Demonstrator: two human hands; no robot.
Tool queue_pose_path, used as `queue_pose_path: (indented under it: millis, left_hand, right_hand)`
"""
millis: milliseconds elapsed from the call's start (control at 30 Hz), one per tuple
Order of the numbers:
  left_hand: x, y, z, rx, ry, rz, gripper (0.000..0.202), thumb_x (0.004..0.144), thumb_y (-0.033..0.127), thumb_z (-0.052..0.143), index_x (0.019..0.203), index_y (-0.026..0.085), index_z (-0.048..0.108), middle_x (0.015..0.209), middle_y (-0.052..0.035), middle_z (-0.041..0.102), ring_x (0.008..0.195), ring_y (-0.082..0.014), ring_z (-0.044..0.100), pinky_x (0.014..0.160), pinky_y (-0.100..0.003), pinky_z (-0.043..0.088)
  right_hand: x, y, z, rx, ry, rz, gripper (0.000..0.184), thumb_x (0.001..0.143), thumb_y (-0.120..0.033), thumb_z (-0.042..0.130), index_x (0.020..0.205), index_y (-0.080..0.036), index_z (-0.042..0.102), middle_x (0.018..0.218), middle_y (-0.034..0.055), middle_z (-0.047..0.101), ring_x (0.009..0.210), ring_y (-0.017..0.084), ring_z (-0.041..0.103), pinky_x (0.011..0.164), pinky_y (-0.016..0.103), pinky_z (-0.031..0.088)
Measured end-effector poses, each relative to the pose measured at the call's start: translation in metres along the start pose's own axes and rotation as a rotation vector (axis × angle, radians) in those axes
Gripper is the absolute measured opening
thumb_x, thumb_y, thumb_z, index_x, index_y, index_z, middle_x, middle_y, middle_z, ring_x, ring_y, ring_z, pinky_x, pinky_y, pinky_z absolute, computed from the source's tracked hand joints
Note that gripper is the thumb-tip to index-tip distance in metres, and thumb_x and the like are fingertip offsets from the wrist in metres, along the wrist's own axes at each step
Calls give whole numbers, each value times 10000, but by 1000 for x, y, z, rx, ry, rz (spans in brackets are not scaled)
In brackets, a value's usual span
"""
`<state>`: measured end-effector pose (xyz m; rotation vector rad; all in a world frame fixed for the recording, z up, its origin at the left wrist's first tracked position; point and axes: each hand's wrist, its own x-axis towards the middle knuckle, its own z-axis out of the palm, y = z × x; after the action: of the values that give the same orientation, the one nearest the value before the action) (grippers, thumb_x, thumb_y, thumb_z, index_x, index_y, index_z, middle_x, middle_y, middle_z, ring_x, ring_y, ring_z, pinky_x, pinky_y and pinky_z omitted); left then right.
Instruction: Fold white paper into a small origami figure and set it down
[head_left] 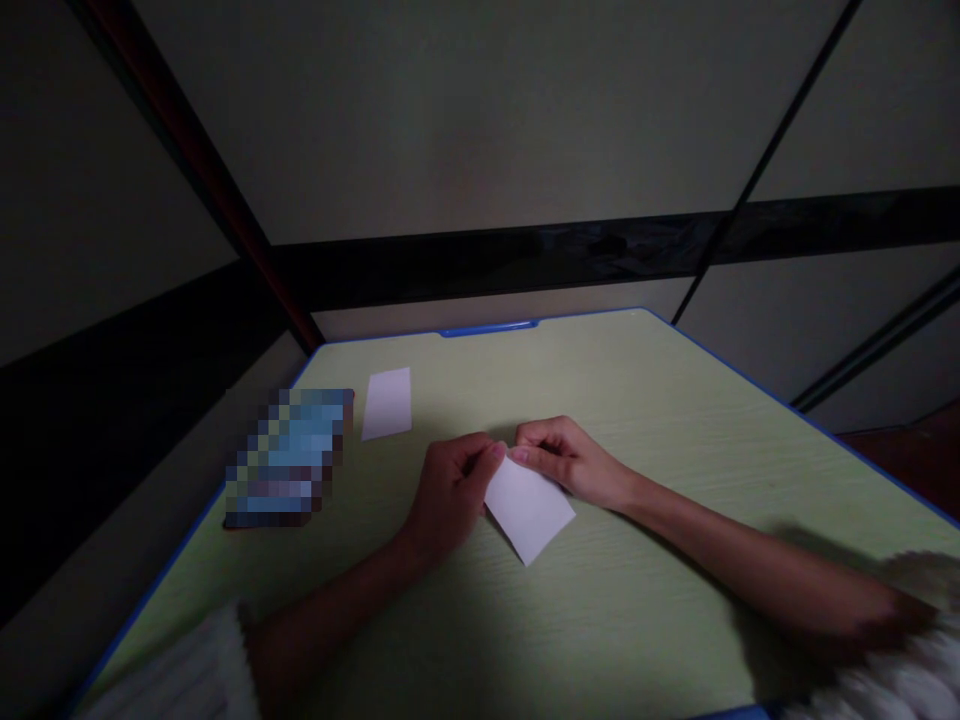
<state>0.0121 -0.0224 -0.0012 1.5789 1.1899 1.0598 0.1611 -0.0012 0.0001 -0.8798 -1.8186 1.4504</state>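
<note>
A small white sheet of paper [529,508] lies tilted on the pale green table [637,420], near its middle. My left hand [450,492] pinches the paper's upper left corner, fingers curled. My right hand [566,458] is closed on the same upper edge from the right, thumb and fingertips pressed to it. The two hands almost touch above the sheet. Both forearms rest low over the table, with white fuzzy sleeves at the bottom corners of the view.
A second white paper [388,403] lies flat at the back left of the table. A blurred blue rectangular object [289,457] sits by the left edge. The table has a blue rim [487,327]. Dark walls and frames surround it.
</note>
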Motion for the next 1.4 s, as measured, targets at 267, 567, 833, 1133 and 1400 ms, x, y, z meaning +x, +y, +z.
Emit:
queue_pose_path:
  millis: [267, 567, 833, 1133, 1400]
  left_hand:
    - [6, -2, 2, -155, -109, -88, 314, 718, 349, 471, 472, 160, 422, 340, 66, 397, 292, -47, 353, 316, -167, 264]
    - [4, -2, -1, -119, 5, -69, 370, 692, 363, 504, 403, 159, 396, 294, 75, 363, 266, -32, 300, 306, -167, 220]
    - [4, -2, -2, -245, -58, -44, 248, 644, 286, 537, 452, 135, 494, 359, 34, 486, 308, -56, 407, 350, -184, 309]
    - [6, -2, 1, -244, -49, -75, 209, 628, 273, 577, 500, 132, 492, 394, 64, 444, 355, -43, 400, 355, -157, 299]
    - [8, -1, -1, -255, 135, -70, 233, 637, 249, 564, 450, 140, 476, 371, 57, 481, 344, -58, 448, 357, -165, 334]
  right_hand:
    - [3, 3, -5, 156, 140, 48, 384, 667, -462, 542, 497, -151, 393, 418, -60, 379, 364, 39, 336, 340, 169, 223]
    - [2, 0, -6, 227, 180, 9, 334, 614, -336, 640, 481, -136, 408, 419, -67, 414, 374, 25, 358, 359, 153, 236]
    - [7, 2, -10, 461, 427, -71, 222, 532, -214, 712, 634, -136, 531, 514, -49, 549, 427, 48, 469, 417, 169, 338]
    - [5, -1, -8, 269, 244, 42, 163, 560, -204, 685, 609, -108, 563, 504, -32, 539, 430, 52, 457, 405, 175, 323]
    - [7, 1, -4, 327, 319, 76, 194, 544, -172, 685, 623, -118, 516, 519, -29, 564, 453, 57, 483, 435, 176, 335]
